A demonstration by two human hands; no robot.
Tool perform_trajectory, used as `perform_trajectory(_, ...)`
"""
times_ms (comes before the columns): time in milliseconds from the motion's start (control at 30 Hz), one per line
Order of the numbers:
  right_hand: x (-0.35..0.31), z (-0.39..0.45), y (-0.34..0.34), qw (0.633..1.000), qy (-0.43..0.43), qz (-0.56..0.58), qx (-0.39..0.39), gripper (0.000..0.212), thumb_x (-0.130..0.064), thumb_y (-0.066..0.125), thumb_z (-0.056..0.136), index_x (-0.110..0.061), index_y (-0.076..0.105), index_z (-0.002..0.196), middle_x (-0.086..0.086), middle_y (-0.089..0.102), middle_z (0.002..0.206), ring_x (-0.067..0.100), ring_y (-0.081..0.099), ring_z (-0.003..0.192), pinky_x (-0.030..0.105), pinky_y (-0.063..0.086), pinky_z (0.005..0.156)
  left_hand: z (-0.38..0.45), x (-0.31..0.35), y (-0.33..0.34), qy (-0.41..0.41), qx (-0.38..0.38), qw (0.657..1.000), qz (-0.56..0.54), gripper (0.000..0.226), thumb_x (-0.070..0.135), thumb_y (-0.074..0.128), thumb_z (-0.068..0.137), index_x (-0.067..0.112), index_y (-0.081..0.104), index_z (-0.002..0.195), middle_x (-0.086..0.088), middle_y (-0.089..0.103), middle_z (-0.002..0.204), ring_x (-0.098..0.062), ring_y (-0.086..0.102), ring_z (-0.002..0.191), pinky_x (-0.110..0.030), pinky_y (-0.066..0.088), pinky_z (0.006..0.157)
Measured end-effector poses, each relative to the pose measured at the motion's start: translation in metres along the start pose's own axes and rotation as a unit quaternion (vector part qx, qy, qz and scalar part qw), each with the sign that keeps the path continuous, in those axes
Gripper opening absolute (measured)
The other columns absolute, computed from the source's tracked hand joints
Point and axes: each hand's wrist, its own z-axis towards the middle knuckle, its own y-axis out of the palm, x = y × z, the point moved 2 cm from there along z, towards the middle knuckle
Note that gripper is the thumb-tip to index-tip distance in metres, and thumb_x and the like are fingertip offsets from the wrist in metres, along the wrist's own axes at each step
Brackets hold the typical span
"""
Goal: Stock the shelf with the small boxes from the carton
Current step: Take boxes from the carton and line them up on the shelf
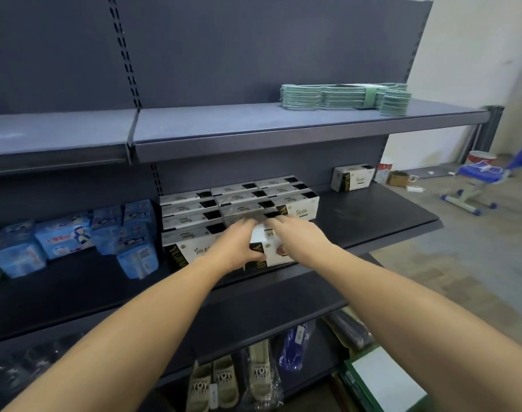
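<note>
While arms reach forward, hands clasp box.

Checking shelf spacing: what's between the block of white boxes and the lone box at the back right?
Nothing: in the head view, bare dark shelf separates the block from the lone box.

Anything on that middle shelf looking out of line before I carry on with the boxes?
One white box stands alone at the back right of the middle shelf, apart from the tidy block of boxes. Left of the block, the blue packs lean unevenly, one tipped forward. Both hands, left hand and right hand, grip the front box.
</note>
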Motion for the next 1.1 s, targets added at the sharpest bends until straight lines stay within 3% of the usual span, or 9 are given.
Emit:
perform_trajectory(300, 0.038, -0.009, 0.016, 0.999, 0.027, -0.022, -0.013, 0.063, -0.014, 0.072, 0.082, -0.017, 0.043, 0.138, 0.004, 0.053, 0.130, 0.025, 0.049, 0.118, 0.036, 0.044, 0.076, 0.020, 0.014, 0.023, 0.012, -0.016, 1.000, 0.007, 0.085, 0.041, 0.077, 0.080, 0.015, 0.034, 0.148, -0.006, 0.043, 0.148, -0.023, 0.042, 0.135, -0.036, 0.038, 0.110)
perform_trajectory(400, 0.065, -0.009, 0.022, 0.998, 0.044, -0.023, -0.027, 0.060, -0.011, 0.072, 0.081, -0.016, 0.045, 0.135, 0.005, 0.054, 0.129, 0.026, 0.049, 0.117, 0.040, 0.048, 0.082, 0.032, 0.018, 0.029, 0.003, -0.013, 1.000, 0.011, 0.073, 0.039, 0.075, 0.082, 0.014, 0.041, 0.142, -0.007, 0.052, 0.139, -0.023, 0.050, 0.126, -0.037, 0.044, 0.104)
perform_trajectory(567, 0.115, -0.003, 0.027, 0.997, 0.061, -0.028, -0.038, 0.060, -0.005, 0.070, 0.080, -0.014, 0.046, 0.134, 0.007, 0.055, 0.128, 0.028, 0.049, 0.117, 0.038, 0.046, 0.077, 0.051, 0.023, 0.037, -0.022, -0.045, 0.999, 0.010, 0.057, 0.034, 0.067, 0.090, 0.013, 0.046, 0.139, -0.007, 0.060, 0.127, -0.022, 0.060, 0.109, -0.038, 0.051, 0.094)
perform_trajectory(700, 0.145, 0.012, 0.038, 0.996, 0.068, -0.024, -0.045, 0.059, -0.003, 0.065, 0.082, -0.013, 0.045, 0.137, 0.011, 0.056, 0.127, 0.032, 0.048, 0.118, 0.038, 0.044, 0.079, 0.060, 0.026, 0.047, -0.024, -0.067, 0.997, 0.014, 0.037, 0.031, 0.066, 0.091, 0.016, 0.059, 0.125, -0.002, 0.066, 0.116, -0.016, 0.062, 0.101, -0.034, 0.053, 0.090)
perform_trajectory(867, 0.162, 0.029, 0.063, 0.995, 0.071, -0.001, -0.076, 0.062, 0.000, 0.062, 0.083, -0.018, 0.044, 0.139, 0.010, 0.054, 0.131, 0.034, 0.043, 0.124, 0.043, 0.050, 0.083, 0.067, 0.024, 0.055, -0.043, -0.074, 0.996, 0.024, 0.032, 0.032, 0.065, 0.091, 0.018, 0.062, 0.120, 0.000, 0.067, 0.112, -0.015, 0.062, 0.097, -0.035, 0.054, 0.088)
perform_trajectory(1100, 0.161, 0.060, 0.084, 0.998, 0.046, -0.012, -0.049, 0.067, -0.001, 0.058, 0.089, -0.023, 0.034, 0.147, 0.009, 0.028, 0.148, 0.036, 0.025, 0.135, 0.043, 0.052, 0.086, 0.069, 0.016, 0.057, -0.070, -0.084, 0.993, 0.032, 0.033, 0.031, 0.065, 0.091, 0.018, 0.063, 0.122, 0.001, 0.067, 0.112, -0.015, 0.062, 0.097, -0.033, 0.053, 0.087)
